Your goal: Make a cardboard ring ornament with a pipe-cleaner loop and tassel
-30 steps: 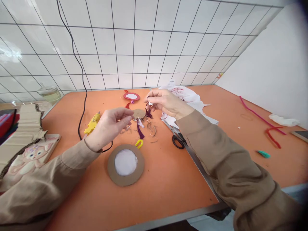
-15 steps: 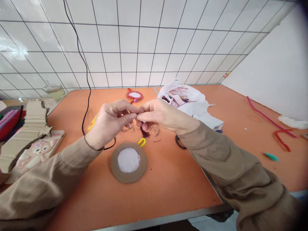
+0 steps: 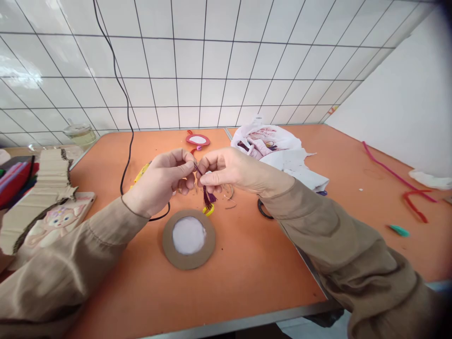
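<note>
The tassel (image 3: 206, 198) was a deep, dark purple, and the sleeves (image 3: 116, 228) were a plain khaki brown. The cardboard ring (image 3: 170, 240) was tan around a white centre, its small loop (image 3: 208, 210) bright yellow. The table (image 3: 247, 268) was orange, the wall (image 3: 187, 59) white with a grid of dark lines. The plastic bag (image 3: 287, 136) was white with red print, one bent strip (image 3: 414, 206) red, the long strip (image 3: 391, 167) magenta, the tuft (image 3: 399, 230) teal, the cable (image 3: 127, 106) black

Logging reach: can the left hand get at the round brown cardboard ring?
Probably yes: nothing covers the ring and it lies nearby, though the left hand pinches the thin cord of a dark purple tassel.
</note>
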Demonstrator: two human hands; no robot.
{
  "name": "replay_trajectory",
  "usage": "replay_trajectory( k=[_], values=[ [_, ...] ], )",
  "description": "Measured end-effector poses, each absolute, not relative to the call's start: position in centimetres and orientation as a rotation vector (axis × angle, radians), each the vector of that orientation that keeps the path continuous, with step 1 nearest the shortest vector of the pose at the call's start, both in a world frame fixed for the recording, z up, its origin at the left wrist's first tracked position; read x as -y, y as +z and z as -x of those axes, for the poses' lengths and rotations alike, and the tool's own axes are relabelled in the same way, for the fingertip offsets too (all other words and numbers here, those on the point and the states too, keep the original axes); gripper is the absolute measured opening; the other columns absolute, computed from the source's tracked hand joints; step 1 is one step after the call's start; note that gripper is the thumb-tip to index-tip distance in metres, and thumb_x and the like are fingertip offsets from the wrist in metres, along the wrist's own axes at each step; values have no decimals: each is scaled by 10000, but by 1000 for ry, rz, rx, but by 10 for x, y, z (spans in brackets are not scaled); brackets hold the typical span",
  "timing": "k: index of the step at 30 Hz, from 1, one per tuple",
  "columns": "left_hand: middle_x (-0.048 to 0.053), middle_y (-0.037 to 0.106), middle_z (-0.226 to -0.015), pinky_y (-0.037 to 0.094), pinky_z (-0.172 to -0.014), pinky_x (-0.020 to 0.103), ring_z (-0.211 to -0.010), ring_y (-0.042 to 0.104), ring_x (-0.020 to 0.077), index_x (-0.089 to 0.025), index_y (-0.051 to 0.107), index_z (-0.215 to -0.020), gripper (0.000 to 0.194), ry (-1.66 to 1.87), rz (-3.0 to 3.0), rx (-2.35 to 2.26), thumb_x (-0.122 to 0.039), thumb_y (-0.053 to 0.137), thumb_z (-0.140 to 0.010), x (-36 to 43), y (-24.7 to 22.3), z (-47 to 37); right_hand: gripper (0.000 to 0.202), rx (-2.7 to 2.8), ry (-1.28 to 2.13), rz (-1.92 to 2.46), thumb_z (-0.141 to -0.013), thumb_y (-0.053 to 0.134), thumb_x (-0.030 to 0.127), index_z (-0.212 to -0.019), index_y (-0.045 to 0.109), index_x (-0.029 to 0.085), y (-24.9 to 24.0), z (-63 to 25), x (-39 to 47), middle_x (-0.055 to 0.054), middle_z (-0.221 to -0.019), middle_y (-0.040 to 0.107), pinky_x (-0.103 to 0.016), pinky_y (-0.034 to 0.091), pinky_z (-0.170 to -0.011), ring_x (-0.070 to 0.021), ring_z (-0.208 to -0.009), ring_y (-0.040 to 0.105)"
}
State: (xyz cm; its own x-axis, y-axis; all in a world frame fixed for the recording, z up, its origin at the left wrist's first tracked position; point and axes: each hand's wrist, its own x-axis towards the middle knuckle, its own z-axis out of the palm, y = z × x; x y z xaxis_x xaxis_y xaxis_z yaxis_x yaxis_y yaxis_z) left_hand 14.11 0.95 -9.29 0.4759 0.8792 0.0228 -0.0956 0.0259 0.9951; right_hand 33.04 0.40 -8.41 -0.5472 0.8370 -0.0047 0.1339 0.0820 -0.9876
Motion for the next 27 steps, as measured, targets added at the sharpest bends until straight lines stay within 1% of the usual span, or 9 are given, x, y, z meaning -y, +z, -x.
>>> replay_trajectory(
  k=[4,9,12,13,15,17,20,23,27],
  values=[
    [0,571,-624,388,-456,201,-514,518,84,-169,541,-733,143,886,-1289,-753,-206,627,-841,-12,-95,-140,111,1765,1515,954,-771,712,197,-776,621,135,-83,-332,-4,7,-683,637,-178,451,-479,-82,-585,598],
    [17,623,-686,408,-428,212,-489,523,91,-174,535,-748,154,964,-1308,-716,-216,653,-838,-11,-93,-140,309,1711,1621,872,-751,789,380,-782,623,121,-86,-331,-5,-26,-765,662,-178,443,-474,-79,-590,600],
    [44,674,-788,404,-398,212,-476,551,92,-176,514,-755,148,1058,-1296,-679,-200,596,-876,-9,-87,-140,352,1690,1639,845,-854,672,475,-800,614,132,-92,-328,-9,-45,-791,664,-202,458,-502,-109,-633,633],
    [45,678,-791,405,-394,209,-474,561,93,-176,504,-748,154,1094,-1302,-679,-183,572,-886,-8,-85,-139,334,1707,1597,869,-903,607,457,-814,614,136,-95,-327,-11,-51,-805,666,-210,462,-520,-117,-656,640],
    [34,667,-758,414,-403,200,-472,572,90,-177,491,-730,178,1155,-1325,-705,-158,552,-895,-7,-80,-139,246,1830,1394,974,-952,532,349,-851,620,142,-103,-323,-16,-52,-833,673,-228,470,-586,-129,-718,643],
    [14,643,-717,435,-427,197,-467,567,83,-180,485,-717,198,1195,-1343,-749,-163,578,-892,-6,-75,-138,126,2076,1058,1100,-933,532,209,-894,635,149,-114,-316,-21,-38,-828,667,-259,470,-682,-146,-784,628],
    [-7,620,-690,463,-464,203,-467,556,81,-191,489,-716,218,1238,-1347,-795,-210,639,-874,-6,-71,-135,203,2483,640,1110,-898,482,55,-960,650,150,-132,-301,-26,-53,-903,668,-324,459,-788,-186,-881,611],
    [-12,612,-681,488,-504,213,-478,550,84,-198,492,-715,233,1257,-1346,-814,-245,665,-864,-7,-69,-133,246,2661,551,973,-876,513,10,-1004,668,152,-147,-289,-29,-95,-1078,673,-346,454,-907,-218,-1071,591],
    [-12,613,-693,481,-495,222,-482,545,90,-203,496,-724,229,1271,-1350,-822,-261,674,-857,-9,-68,-131,313,2820,559,860,-892,485,22,-1023,720,183,-150,-296,-36,-77,-1118,692,-331,457,-941,-198,-1076,612]
  ],
)
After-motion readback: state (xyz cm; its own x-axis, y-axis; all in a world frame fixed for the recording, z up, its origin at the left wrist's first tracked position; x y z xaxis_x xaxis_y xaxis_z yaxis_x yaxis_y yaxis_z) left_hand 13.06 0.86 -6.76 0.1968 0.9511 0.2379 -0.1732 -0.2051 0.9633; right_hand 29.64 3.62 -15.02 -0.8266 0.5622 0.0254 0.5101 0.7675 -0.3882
